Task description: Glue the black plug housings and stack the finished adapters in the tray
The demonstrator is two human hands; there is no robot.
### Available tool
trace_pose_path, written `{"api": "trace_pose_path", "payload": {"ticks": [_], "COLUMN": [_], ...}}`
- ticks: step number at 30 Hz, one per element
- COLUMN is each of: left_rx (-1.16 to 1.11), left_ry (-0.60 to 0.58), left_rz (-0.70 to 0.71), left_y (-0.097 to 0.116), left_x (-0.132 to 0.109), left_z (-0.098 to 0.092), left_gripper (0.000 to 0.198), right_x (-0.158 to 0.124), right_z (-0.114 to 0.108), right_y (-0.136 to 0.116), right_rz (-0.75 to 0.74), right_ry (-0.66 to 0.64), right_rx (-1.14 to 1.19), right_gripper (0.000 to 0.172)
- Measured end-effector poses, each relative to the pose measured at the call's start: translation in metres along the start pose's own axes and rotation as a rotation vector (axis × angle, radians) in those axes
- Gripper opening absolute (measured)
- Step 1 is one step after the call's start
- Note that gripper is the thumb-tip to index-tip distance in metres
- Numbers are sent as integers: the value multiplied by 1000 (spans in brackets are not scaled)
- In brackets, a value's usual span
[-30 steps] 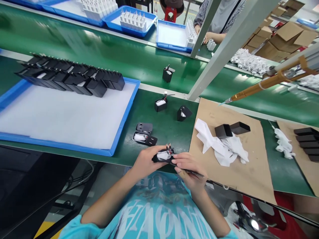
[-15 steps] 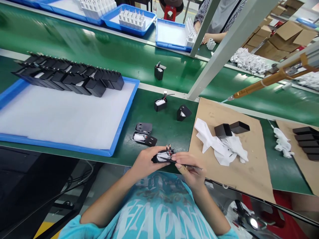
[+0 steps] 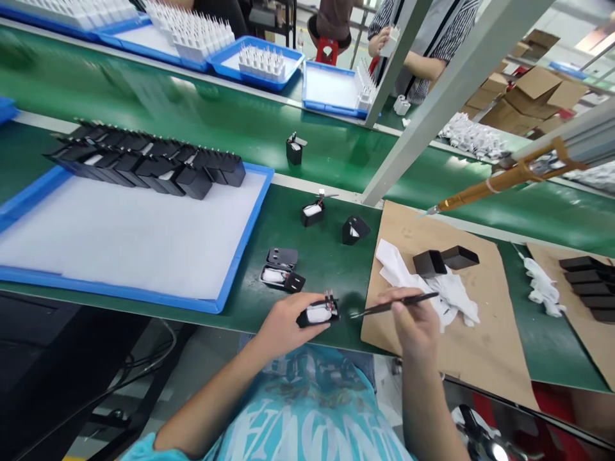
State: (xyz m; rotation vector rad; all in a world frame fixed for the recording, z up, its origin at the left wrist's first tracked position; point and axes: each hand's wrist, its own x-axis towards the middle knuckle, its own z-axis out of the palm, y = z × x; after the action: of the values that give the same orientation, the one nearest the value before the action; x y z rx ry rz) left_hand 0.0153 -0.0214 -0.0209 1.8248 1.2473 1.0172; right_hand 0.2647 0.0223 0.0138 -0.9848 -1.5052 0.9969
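Observation:
My left hand (image 3: 282, 325) is wrapped round an open black charger case (image 3: 319, 313) near the table's front edge. Inside the case a white block shows, with red bits and upright metal pins at its right end. My right hand (image 3: 417, 318) grips dark tweezers (image 3: 396, 304), their tips pointing left, a short way from the case. Just behind my left hand lie another opened case (image 3: 275, 276) with a white block and a black cover (image 3: 282, 257). Two more part-open cases (image 3: 312, 213) (image 3: 355, 230) stand further back.
A blue tray (image 3: 221, 303) at the left carries rows of black chargers (image 3: 144, 157). On brown cardboard (image 3: 485, 358) lie white cloths (image 3: 451, 294) and empty black shells (image 3: 429, 263). An orange-wrapped tool (image 3: 490, 187) hangs at the right, beside a slanted metal post (image 3: 446, 96). A co-worker (image 3: 423, 51) stands across the green belt (image 3: 202, 121).
My right hand has drawn back to the right from the case, carrying the tweezers. The left hand keeps its hold. The co-worker's hand has risen with a white piece.

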Motion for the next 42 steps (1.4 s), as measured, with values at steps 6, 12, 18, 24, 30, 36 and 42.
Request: {"api": "trace_pose_path", "payload": {"ticks": [6,12,18,24,30,36,42], "left_rx": [-41,-107,-191,-266,-331,-265,-214], "left_ry": [-103,-198,-230,-313,-372,-330,-229], "left_rz": [-82,-137,-139,-121,-85,-128,-169], "left_y": [1,1,-1,-32,-52,-22,-2], "left_x": [2,2,7,16,19,13,5], "left_z": [-1,-6,-11,7,19,-1,-10], "left_gripper": [48,60,67,69,69,72,54], "right_x": [46,112,262,367,377,355,261], "right_z": [-53,-12,135,263,285,219,186], "right_y": [2,-28,-34,-3,13,-14,-27], "right_rz": [382,45,-185,-121,-38,49,-29], "right_ry": [-34,-101,-544,-567,-689,-825,-937], "right_rx": [-946,-1096,-1133,-1163,-1157,-1192,-1290], "right_gripper": [75,40,41,43,37,38,38]}}
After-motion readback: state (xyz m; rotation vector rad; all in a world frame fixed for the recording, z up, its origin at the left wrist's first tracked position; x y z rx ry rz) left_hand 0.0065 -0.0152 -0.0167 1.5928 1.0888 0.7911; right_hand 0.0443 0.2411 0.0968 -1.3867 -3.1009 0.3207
